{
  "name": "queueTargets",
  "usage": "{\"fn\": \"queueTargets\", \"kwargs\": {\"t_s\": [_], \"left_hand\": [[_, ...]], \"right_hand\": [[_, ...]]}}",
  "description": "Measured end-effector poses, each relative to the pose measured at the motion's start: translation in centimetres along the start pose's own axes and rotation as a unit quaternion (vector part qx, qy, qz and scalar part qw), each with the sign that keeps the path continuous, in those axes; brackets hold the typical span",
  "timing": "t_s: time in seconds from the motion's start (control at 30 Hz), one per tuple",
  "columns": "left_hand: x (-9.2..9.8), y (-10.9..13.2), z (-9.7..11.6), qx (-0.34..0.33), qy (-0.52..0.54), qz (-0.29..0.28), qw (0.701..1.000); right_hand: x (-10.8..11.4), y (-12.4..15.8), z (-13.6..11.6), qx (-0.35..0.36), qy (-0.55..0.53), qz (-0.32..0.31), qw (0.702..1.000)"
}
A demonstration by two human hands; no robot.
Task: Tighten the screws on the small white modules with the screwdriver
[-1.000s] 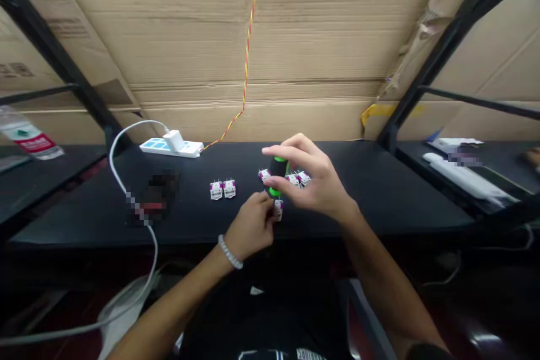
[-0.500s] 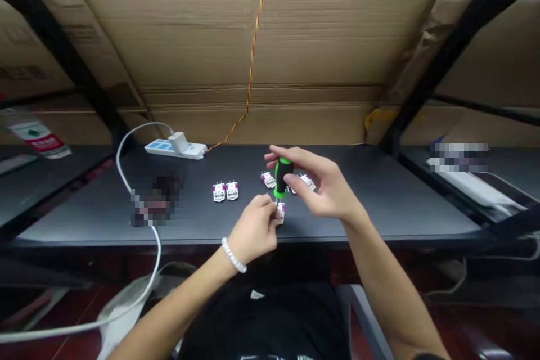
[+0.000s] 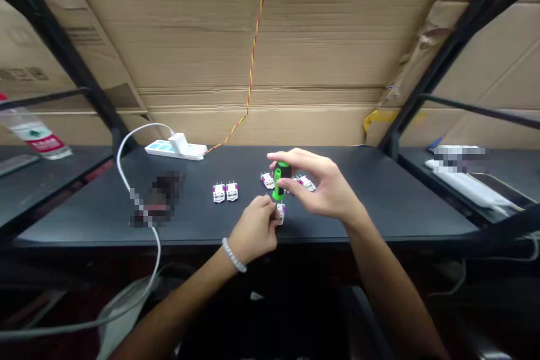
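Observation:
My right hand [image 3: 320, 185] is shut on a black-and-green screwdriver handle [image 3: 280, 180], which stands upright above the bench, its tip hidden by my fingers. My left hand [image 3: 255, 230], with a beaded bracelet, pinches a small white and magenta terminal module [image 3: 280, 214] at the bench. Another such module [image 3: 267, 180] lies just left of the handle, and a further one [image 3: 306, 183] sits under my right fingers. A joined pair of modules [image 3: 225, 192] rests farther left.
The black bench [image 3: 358, 219] carries a white power strip [image 3: 175, 149] with a charger and a white cable [image 3: 126, 174]. A pixelated object [image 3: 158, 199] lies left of the modules. A twisted red-yellow wire [image 3: 252, 67] runs up the cardboard wall behind.
My right hand and the screwdriver handle have come down slightly toward the modules. My left hand stays at the same module. The view has tilted a little since the oldest frame.

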State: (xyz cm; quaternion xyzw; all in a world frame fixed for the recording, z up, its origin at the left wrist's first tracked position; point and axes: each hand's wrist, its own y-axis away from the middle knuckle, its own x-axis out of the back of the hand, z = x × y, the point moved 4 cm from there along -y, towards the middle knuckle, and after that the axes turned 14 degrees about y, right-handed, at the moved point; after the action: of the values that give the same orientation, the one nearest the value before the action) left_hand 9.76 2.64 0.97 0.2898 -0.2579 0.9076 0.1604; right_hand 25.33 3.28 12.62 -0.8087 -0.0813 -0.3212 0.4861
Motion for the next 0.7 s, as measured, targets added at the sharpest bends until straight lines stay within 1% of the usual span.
{"fn": "queueTargets", "kwargs": {"t_s": [0.1,0.2,0.33,0.37,0.5,0.6,0.67,0.7], "left_hand": [[0.0,0.0,-0.1,0.001,-0.009,-0.004,1.000],[0.3,0.0,0.0,0.005,-0.018,-0.006,1.000],[0.8,0.2,0.2,0.010,-0.019,-0.004,1.000],[0.9,0.2,0.2,0.011,-0.017,-0.005,1.000],[1.4,0.0,0.3,0.015,0.010,-0.017,1.000],[2.6,-0.9,-0.3,0.012,0.030,-0.013,0.999],[3.6,-2.0,-1.1,0.007,-0.001,0.007,1.000],[4.0,-2.7,-1.5,0.003,-0.028,0.001,1.000]], "right_hand": [[0.0,0.0,0.0,0.002,0.001,0.008,1.000],[0.5,0.7,0.3,-0.012,-0.030,0.040,0.999],[2.5,2.7,1.5,-0.079,-0.053,0.124,0.988],[3.2,3.3,1.7,-0.091,-0.051,0.154,0.983],[5.3,5.3,2.5,-0.111,-0.039,0.207,0.971],[6.4,6.4,3.0,-0.127,-0.026,0.237,0.963],[6.9,6.8,3.3,-0.127,-0.022,0.251,0.959],[7.0,7.0,3.5,-0.126,-0.021,0.255,0.958]]}}
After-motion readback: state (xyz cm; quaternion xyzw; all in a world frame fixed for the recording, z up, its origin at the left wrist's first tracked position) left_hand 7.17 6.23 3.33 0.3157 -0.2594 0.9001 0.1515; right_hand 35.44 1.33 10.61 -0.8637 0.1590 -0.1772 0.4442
